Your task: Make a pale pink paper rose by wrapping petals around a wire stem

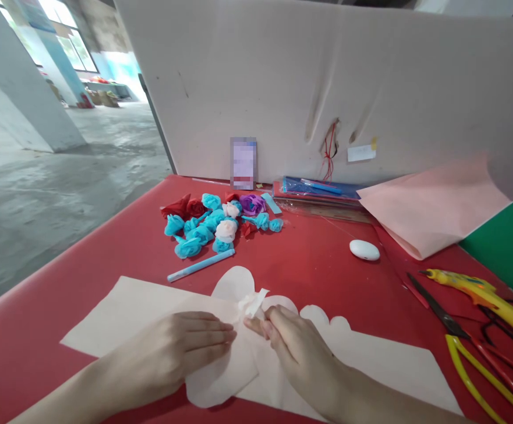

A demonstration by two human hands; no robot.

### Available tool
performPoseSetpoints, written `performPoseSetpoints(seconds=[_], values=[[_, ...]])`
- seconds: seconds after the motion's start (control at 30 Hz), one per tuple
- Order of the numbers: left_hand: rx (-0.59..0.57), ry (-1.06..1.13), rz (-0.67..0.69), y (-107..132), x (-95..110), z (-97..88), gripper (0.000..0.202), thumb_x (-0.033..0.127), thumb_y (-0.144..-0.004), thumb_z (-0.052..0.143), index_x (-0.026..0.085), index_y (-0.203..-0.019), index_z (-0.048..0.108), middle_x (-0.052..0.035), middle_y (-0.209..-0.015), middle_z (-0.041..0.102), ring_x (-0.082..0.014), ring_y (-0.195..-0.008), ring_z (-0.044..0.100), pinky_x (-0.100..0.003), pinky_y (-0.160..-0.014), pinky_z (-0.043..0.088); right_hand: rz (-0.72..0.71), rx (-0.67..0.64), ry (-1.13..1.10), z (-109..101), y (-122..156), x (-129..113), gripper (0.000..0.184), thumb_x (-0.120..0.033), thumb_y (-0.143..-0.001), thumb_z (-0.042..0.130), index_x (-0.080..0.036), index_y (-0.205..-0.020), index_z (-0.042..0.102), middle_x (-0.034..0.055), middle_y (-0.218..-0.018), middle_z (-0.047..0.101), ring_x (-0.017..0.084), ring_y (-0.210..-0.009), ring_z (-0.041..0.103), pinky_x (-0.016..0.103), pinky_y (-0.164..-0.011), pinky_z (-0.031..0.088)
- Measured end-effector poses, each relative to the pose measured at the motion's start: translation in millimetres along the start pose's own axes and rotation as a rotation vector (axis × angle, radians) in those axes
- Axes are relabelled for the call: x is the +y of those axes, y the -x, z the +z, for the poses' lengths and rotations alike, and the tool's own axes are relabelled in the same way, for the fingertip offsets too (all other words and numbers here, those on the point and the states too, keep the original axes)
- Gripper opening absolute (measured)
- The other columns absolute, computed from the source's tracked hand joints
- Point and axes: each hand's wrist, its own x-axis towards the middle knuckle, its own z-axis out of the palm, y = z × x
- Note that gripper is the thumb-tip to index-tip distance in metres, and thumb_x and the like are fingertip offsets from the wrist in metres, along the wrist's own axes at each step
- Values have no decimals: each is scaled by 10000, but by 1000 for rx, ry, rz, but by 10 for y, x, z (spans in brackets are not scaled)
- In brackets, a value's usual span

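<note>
My left hand [194,347] lies flat, fingers stretched out together, on a pale pink paper cut-out with rounded lobes [221,377]. My right hand [300,347] is closed, its fingers curled and pressed together at the middle of the cut-out; what they pinch is hidden. Between both hands sits a small crumpled pale paper bloom [245,305], with a short white strip [257,301] sticking up from it. Under the hands lies a long pale pink sheet [119,318], and scalloped paper edges [322,315] show beyond my right hand.
Several blue, red, pink and purple paper flowers [201,234] lie behind, near a blue stick [201,265]. At right are yellow-handled scissors [454,330], a yellow glue gun [481,288], a white oval object [364,249] and pink paper [433,206]. A white panel [256,76] stands behind the red table [119,247].
</note>
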Motion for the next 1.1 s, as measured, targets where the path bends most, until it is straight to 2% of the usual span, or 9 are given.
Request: performPoseSetpoints(seconds=[0.27, 0.5, 0.63, 0.8, 1.1], values=[[43, -46, 13, -42, 38, -14, 360, -18, -784, 374, 100, -1068, 563, -100, -979, 737, -185, -893, 689, -251, -837, 532, -13, 14, 31, 8, -5, -12, 236, -261, -957, 319, -197, -894, 537, 82, -935, 601, 226, -949, 585, 359, -852, 470], [93, -30, -13, -66, 59, -26, 305, 73, -931, 288, 115, -1038, 571, -74, -952, 745, -165, -859, 692, -238, -810, 528, -58, 35, 150, 7, -13, 1, 226, -225, -961, 301, -199, -857, 501, 58, -889, 583, 198, -927, 579, 314, -799, 470], [107, -2, -45, -54, 60, -3, 325, 129, -974, 246, 128, -1043, 564, -62, -970, 741, -155, -897, 678, -244, -860, 500, -80, 21, 217, -21, -41, -26, 228, -233, -960, 295, -211, -813, 468, 31, -830, 577, 183, -840, 565, 297, -722, 447], [84, 26, -56, -12, 29, 59, 315, 140, -978, 249, 131, -1086, 545, -63, -1022, 725, -151, -951, 651, -250, -924, 467, -59, 24, 277, -12, -90, -47, 275, -320, -966, 281, -209, -754, 417, 28, -757, 544, 188, -720, 508, 305, -617, 366], [45, 13, -63, 67, -46, 119, 281, 101, -939, 348, 113, -1159, 523, -90, -1128, 682, -172, -1091, 590, -276, -973, 450, -46, 18, 302, 2, -104, -27, 240, -257, -963, 271, -215, -782, 424, 15, -781, 557, 175, -733, 516, 286, -614, 337]])
